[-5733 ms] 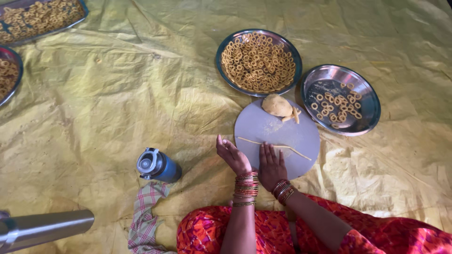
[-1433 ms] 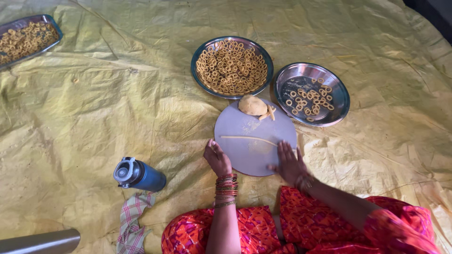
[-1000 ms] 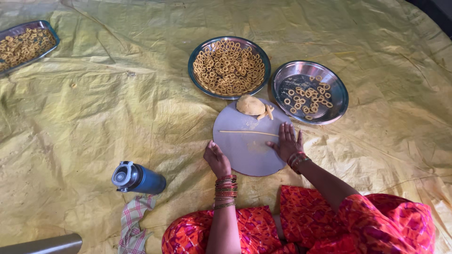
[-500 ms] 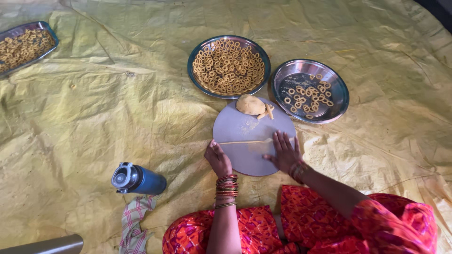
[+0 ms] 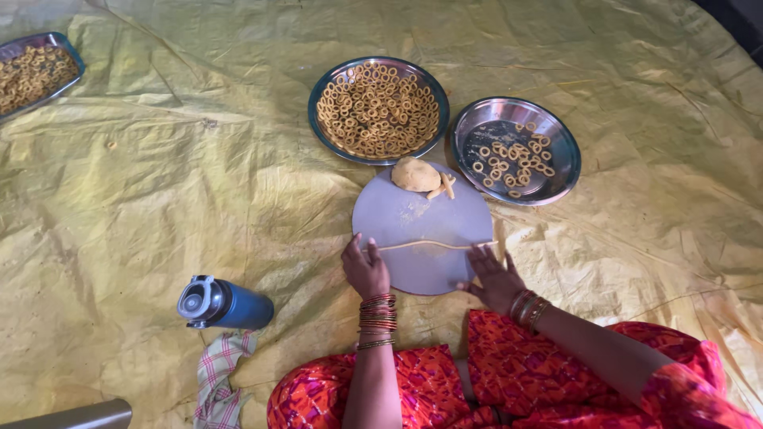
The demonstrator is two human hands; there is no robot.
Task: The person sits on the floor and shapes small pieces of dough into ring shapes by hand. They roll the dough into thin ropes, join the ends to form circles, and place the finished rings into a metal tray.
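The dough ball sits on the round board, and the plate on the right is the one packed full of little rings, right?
Not quite. The head view shows the dough ball on the round board, but the right plate holds only a few rings. The packed one is the left plate.

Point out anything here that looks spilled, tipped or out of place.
The blue bottle lies tipped on its side on the yellow sheet, beside a checked cloth; nothing appears spilled from it. The dough rope runs thin across the round board between the left hand and right hand.
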